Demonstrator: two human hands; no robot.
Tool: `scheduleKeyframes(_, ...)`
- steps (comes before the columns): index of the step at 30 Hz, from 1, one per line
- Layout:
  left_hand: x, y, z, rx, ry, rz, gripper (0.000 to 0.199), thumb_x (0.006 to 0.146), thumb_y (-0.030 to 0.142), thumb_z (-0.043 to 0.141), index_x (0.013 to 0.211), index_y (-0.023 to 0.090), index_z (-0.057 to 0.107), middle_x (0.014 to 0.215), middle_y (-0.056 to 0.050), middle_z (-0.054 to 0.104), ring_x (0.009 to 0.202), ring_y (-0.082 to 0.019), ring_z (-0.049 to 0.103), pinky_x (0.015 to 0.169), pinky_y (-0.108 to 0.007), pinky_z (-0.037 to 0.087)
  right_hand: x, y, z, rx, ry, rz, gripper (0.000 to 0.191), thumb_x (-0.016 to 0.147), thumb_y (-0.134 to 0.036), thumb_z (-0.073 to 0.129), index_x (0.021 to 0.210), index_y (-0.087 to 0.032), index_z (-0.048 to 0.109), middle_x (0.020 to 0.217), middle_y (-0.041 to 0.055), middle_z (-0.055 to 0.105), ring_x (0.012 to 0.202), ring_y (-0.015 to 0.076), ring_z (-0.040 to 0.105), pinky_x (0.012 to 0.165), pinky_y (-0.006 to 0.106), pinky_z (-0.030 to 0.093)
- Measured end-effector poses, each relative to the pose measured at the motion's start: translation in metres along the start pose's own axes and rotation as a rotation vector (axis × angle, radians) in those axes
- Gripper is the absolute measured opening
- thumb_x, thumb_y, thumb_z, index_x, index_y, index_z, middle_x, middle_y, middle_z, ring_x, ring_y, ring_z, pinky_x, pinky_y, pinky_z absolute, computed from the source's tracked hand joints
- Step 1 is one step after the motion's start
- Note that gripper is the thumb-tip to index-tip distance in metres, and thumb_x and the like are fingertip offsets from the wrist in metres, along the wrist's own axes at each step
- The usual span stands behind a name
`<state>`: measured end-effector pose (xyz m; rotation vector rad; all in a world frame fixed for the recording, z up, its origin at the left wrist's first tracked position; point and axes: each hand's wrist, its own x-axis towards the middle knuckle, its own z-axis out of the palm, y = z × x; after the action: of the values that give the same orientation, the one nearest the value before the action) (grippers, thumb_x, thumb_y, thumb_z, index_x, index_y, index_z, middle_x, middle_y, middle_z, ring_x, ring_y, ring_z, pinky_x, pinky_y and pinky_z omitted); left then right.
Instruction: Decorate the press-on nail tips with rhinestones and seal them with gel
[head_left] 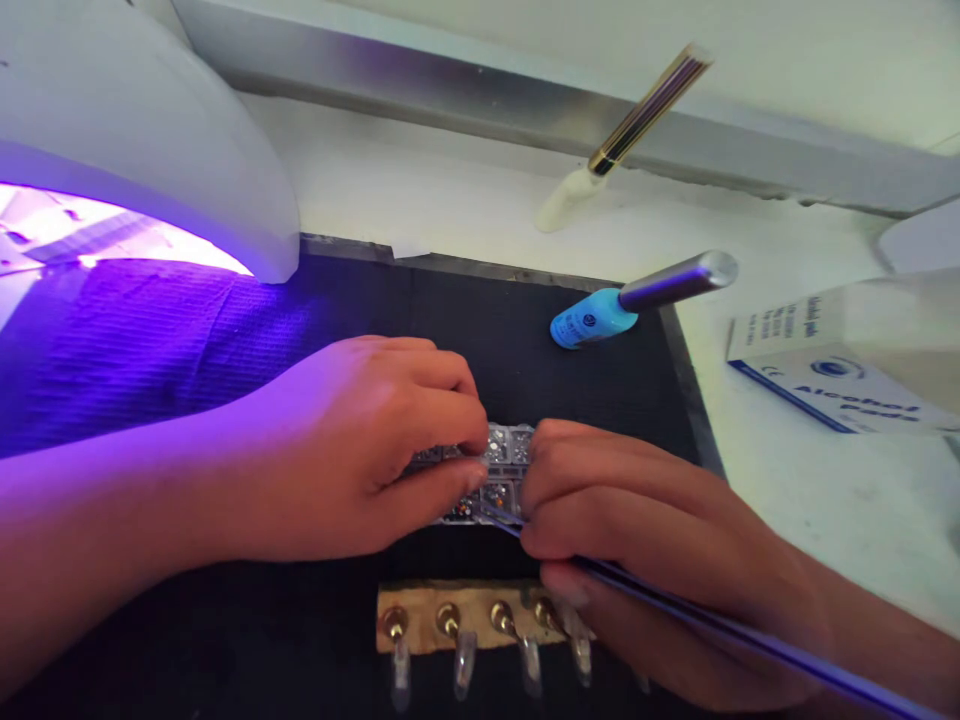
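Note:
My left hand (420, 440) lies across a clear compartment case (510, 470), its thumb and fingers closed over the case's left part. Small sparkling rhinestones (496, 495) fill the little boxes. My right hand (630, 510) grips a pair of long, thin purple-blue tweezers (705, 615), whose narrow tip reaches into a front compartment near my left thumb. The knuckles of that hand cover the case's right end. Just in front, several clear nail tips (465, 665) stand out from gold-coloured holders on a tan strip (424, 610), partly behind my right hand.
A white nail lamp (247, 180) glows purple at the left. Behind my hands, a blue bottle with a silver cap (592, 318) stands on the black mat (495, 320). Further back is a pale bottle with a gold cap (574, 195). An alcohol pads box (840, 360) sits at the right.

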<state>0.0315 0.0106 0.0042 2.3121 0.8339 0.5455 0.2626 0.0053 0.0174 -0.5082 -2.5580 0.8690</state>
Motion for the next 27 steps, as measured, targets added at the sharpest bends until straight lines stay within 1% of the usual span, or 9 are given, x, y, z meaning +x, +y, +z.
scheduleKeyframes(4,0.0003,-0.0001,-0.0004,0.007,0.006,0.004,0.024,0.095,0.024,0.048,0.09,0.019,0.071,0.092,-0.001,0.066,0.08,-0.015,0.059,0.074,-0.031,0.042,-0.0007,0.0043,0.0057,0.012,0.066,-0.067,0.007,0.094,-0.017,0.047,0.093,-0.019,0.054,0.073,0.0022,0.063,0.068,0.0135,0.06,0.073,0.032,0.051)
scheduleKeyframes(10,0.0013,0.0,0.0,0.014,0.0,0.004,0.024,0.095,0.024,0.048,0.09,0.019,0.071,0.092,-0.001,0.066,0.08,-0.015,0.059,0.074,-0.031,0.042,-0.0024,0.0054,0.0057,-0.003,0.043,-0.061,0.007,0.095,-0.017,0.047,0.092,-0.018,0.054,0.075,0.0019,0.063,0.072,0.0129,0.062,0.075,0.03,0.05)
scheduleKeyframes(14,0.0013,0.0004,-0.0002,0.009,-0.005,0.006,0.025,0.095,0.024,0.047,0.09,0.019,0.071,0.092,-0.002,0.067,0.08,-0.015,0.059,0.074,-0.031,0.042,-0.0019,0.0045,0.0049,0.005,0.062,-0.074,0.007,0.094,-0.016,0.048,0.093,-0.018,0.054,0.075,0.002,0.064,0.072,0.0134,0.062,0.076,0.03,0.05)
scheduleKeyframes(15,0.0012,0.0004,-0.0004,0.004,-0.007,0.005,0.025,0.095,0.024,0.047,0.09,0.019,0.071,0.092,-0.002,0.067,0.079,-0.015,0.059,0.074,-0.031,0.042,-0.002,0.0035,0.0043,0.007,0.061,-0.065,0.007,0.093,-0.015,0.048,0.094,-0.018,0.055,0.076,0.0022,0.064,0.072,0.0135,0.063,0.075,0.03,0.05)
scheduleKeyframes(18,0.0008,0.0003,-0.0008,-0.002,-0.007,0.0,0.025,0.095,0.024,0.047,0.09,0.019,0.071,0.091,-0.002,0.066,0.079,-0.016,0.058,0.074,-0.031,0.042,-0.0034,-0.0007,0.0012,0.032,0.042,0.019,0.007,0.093,-0.014,0.051,0.097,-0.019,0.055,0.08,0.0028,0.066,0.075,0.014,0.064,0.074,0.03,0.051)
scheduleKeyframes(21,0.0008,0.0001,-0.001,0.001,-0.002,0.0,0.025,0.095,0.024,0.047,0.09,0.019,0.071,0.092,-0.003,0.067,0.08,-0.016,0.059,0.074,-0.031,0.042,-0.0053,-0.0031,-0.001,0.138,0.041,0.092,0.007,0.093,-0.014,0.053,0.097,-0.019,0.056,0.083,0.0041,0.066,0.077,0.0152,0.063,0.075,0.032,0.051)
scheduleKeyframes(24,0.0009,0.0002,-0.0015,-0.001,-0.006,0.004,0.025,0.095,0.024,0.047,0.089,0.018,0.071,0.092,-0.003,0.067,0.08,-0.016,0.059,0.074,-0.031,0.043,-0.0061,-0.0019,-0.0008,0.265,0.074,0.106,0.009,0.092,-0.012,0.053,0.096,-0.018,0.058,0.08,0.0037,0.062,0.075,0.0152,0.058,0.07,0.032,0.05)
scheduleKeyframes(27,0.001,0.0006,-0.0021,-0.006,-0.018,0.008,0.024,0.095,0.023,0.048,0.09,0.018,0.071,0.092,-0.004,0.067,0.08,-0.016,0.059,0.074,-0.031,0.043,-0.0064,0.0006,-0.0008,0.318,0.104,0.122,0.01,0.091,-0.01,0.053,0.095,-0.017,0.058,0.076,0.0026,0.059,0.072,0.014,0.054,0.066,0.03,0.048)
